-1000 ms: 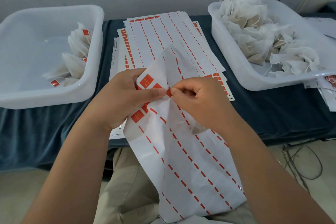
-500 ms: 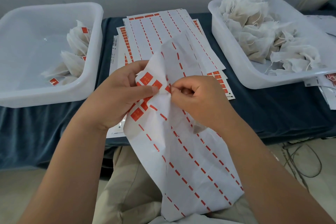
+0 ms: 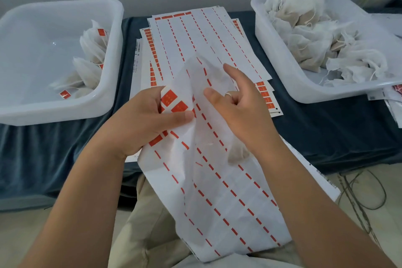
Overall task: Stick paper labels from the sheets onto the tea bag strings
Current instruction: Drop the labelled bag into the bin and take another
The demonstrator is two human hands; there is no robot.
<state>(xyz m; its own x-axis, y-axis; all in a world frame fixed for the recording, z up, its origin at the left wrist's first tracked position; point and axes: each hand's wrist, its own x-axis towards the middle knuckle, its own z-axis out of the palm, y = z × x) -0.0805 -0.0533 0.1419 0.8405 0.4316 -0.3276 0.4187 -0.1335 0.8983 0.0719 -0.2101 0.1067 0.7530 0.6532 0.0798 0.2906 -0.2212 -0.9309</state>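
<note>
My left hand (image 3: 141,124) grips the upper left corner of a label sheet (image 3: 217,202) that drapes from the table edge over my lap. Its thumb lies across several red labels (image 3: 169,98). Most of the sheet is peeled, with only red dashes left. My right hand (image 3: 243,115) hovers over the sheet with forefinger and thumb stretched out and apart; the other fingers are curled. A tea bag (image 3: 236,155) shows below that hand, held in the curled fingers, and a white string loops by them.
A white tub (image 3: 65,113) on the left holds a few labelled tea bags (image 3: 91,54). On the right, a second tub (image 3: 272,50) is piled with unlabelled tea bags (image 3: 304,28). Stacked label sheets (image 3: 195,35) lie between them on the blue cloth (image 3: 326,132). Cables (image 3: 359,191) lie on the floor.
My right hand has let go of its pinch at the sheet; its forefinger and thumb have opened and lifted away to the right. My left hand still grips the sheet.
</note>
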